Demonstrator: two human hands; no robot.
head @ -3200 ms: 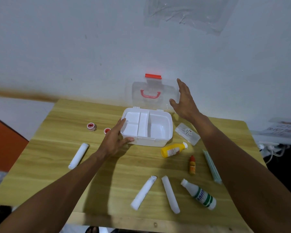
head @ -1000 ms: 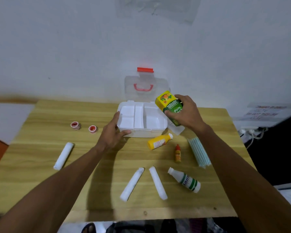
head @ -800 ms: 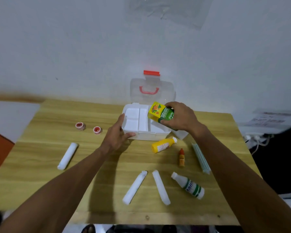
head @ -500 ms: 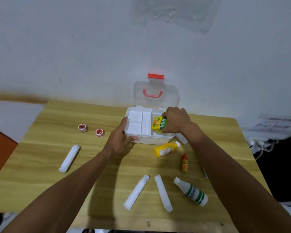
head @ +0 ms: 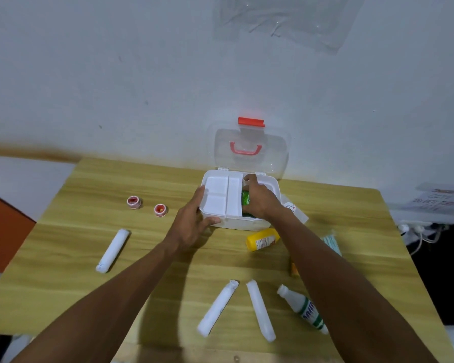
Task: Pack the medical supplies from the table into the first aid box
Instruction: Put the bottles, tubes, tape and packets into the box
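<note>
While the left hand (head: pixel 192 226) clamps the near-left corner of the first aid box (head: pixel 215 203), fingers curled on its rim, the right hand (head: pixel 257 200) grips a green carton (head: pixel 245 199) inside the large right compartment. Laying the carton flat against the divider would likely leave room for the bottles. That hand covers most of the carton. Under the right forearm, a small orange bottle (head: pixel 294 269) and a pale packet (head: pixel 332 242) only partly show.

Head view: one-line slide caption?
Right hand sets green carton into open first aid box; left hand steadies it.
</note>
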